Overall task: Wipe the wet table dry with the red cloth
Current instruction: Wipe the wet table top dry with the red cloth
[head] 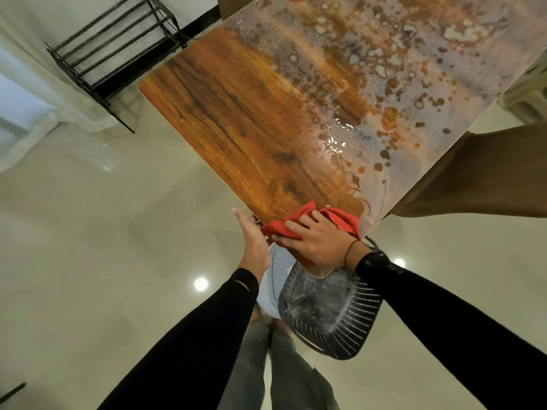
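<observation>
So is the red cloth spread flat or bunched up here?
Bunched up. The cloth sits crumpled in folds at the table's near edge, under the right hand, which presses on it.

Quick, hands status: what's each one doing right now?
Left hand: open, fingers straight, at the table edge, holding nothing.
Right hand: pressing the red cloth onto the table, fingers curled over it.
</observation>
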`<action>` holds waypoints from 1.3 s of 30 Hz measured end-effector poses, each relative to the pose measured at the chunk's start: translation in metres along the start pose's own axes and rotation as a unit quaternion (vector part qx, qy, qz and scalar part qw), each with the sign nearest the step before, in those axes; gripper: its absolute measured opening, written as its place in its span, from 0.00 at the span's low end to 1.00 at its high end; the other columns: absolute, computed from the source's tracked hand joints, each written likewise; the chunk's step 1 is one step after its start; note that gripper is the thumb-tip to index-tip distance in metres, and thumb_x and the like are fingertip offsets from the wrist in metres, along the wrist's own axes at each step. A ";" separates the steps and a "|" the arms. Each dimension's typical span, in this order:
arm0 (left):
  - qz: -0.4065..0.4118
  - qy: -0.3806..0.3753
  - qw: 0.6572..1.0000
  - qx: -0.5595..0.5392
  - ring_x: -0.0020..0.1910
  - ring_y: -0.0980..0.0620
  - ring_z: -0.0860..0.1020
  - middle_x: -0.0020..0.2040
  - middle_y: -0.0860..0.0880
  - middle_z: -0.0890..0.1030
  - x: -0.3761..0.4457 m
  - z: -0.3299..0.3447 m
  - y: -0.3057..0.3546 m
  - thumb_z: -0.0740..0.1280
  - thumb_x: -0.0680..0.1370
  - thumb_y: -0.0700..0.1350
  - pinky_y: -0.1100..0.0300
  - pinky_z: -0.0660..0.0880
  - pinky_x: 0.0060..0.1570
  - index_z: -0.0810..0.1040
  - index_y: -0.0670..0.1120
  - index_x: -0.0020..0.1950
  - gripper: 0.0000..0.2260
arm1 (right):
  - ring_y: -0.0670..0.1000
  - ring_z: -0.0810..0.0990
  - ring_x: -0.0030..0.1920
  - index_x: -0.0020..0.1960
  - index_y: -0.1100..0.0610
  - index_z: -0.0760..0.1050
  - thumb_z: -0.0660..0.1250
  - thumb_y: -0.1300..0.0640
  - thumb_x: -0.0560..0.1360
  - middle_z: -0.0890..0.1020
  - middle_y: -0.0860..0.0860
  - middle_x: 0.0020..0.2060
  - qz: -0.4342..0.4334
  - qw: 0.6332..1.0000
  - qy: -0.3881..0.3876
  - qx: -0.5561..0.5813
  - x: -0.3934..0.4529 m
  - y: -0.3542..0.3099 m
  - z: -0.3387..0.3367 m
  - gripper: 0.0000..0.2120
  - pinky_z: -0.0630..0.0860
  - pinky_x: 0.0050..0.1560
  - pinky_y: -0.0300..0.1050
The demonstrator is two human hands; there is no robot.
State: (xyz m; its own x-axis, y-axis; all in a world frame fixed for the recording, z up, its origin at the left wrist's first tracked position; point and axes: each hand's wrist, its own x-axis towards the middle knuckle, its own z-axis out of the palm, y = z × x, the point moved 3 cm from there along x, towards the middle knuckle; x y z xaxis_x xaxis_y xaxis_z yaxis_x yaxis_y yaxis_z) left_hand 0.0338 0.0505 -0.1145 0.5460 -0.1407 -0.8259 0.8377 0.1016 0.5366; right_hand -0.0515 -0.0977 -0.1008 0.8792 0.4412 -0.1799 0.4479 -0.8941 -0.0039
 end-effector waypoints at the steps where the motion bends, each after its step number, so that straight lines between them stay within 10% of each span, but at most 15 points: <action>1: -0.001 0.000 1.000 0.002 0.74 0.40 0.74 0.78 0.39 0.74 0.000 0.000 0.000 0.39 0.82 0.76 0.42 0.70 0.75 0.67 0.46 0.83 0.45 | 0.57 0.69 0.57 0.86 0.49 0.57 0.62 0.39 0.77 0.72 0.57 0.72 0.013 1.000 0.006 -0.004 -0.002 0.014 0.001 0.40 0.69 0.59 0.59; 9: 0.000 -0.011 1.000 0.021 0.75 0.39 0.74 0.80 0.40 0.72 -0.006 0.003 -0.020 0.41 0.83 0.75 0.46 0.74 0.67 0.65 0.48 0.84 0.42 | 0.64 0.73 0.65 0.84 0.47 0.62 0.63 0.51 0.83 0.72 0.60 0.72 0.461 0.883 0.032 0.078 0.011 0.033 -0.012 0.31 0.71 0.64 0.63; 13: -0.007 -0.007 1.000 0.008 0.78 0.40 0.72 0.81 0.41 0.71 -0.011 0.006 -0.025 0.40 0.83 0.74 0.42 0.69 0.77 0.62 0.46 0.87 0.43 | 0.60 0.72 0.59 0.86 0.48 0.58 0.68 0.48 0.77 0.69 0.58 0.72 0.183 0.982 -0.003 0.046 -0.007 -0.039 -0.004 0.40 0.69 0.59 0.60; 16: -0.002 -0.012 1.000 0.000 0.60 0.45 0.81 0.72 0.41 0.78 -0.015 0.010 -0.027 0.40 0.84 0.73 0.50 0.77 0.58 0.68 0.47 0.82 0.41 | 0.59 0.71 0.59 0.86 0.49 0.58 0.72 0.40 0.73 0.71 0.57 0.73 0.043 0.999 -0.027 0.009 -0.038 -0.041 0.004 0.46 0.71 0.59 0.60; 32: 0.065 0.078 0.991 -0.092 0.80 0.40 0.70 0.82 0.44 0.71 -0.040 0.060 -0.049 0.42 0.86 0.69 0.38 0.65 0.81 0.63 0.49 0.86 0.36 | 0.65 0.71 0.66 0.85 0.50 0.59 0.66 0.53 0.79 0.69 0.61 0.73 0.413 0.906 0.003 0.087 -0.048 0.071 -0.006 0.36 0.72 0.66 0.68; 39: 0.143 0.266 0.950 0.077 0.78 0.39 0.71 0.78 0.42 0.71 -0.056 0.081 -0.052 0.47 0.90 0.60 0.39 0.69 0.78 0.67 0.45 0.82 0.28 | 0.62 0.71 0.62 0.87 0.49 0.55 0.65 0.51 0.81 0.68 0.61 0.75 0.017 1.000 0.004 0.025 -0.072 0.062 0.007 0.37 0.71 0.61 0.62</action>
State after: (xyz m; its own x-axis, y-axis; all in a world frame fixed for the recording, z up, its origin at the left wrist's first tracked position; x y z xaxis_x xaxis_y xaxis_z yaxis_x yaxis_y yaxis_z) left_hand -0.0395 -0.0265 -0.0826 0.7043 0.3932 -0.5911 0.6695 -0.0910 0.7372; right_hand -0.0881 -0.1855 -0.0947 0.8951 0.4105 -0.1738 0.4089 -0.9114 -0.0468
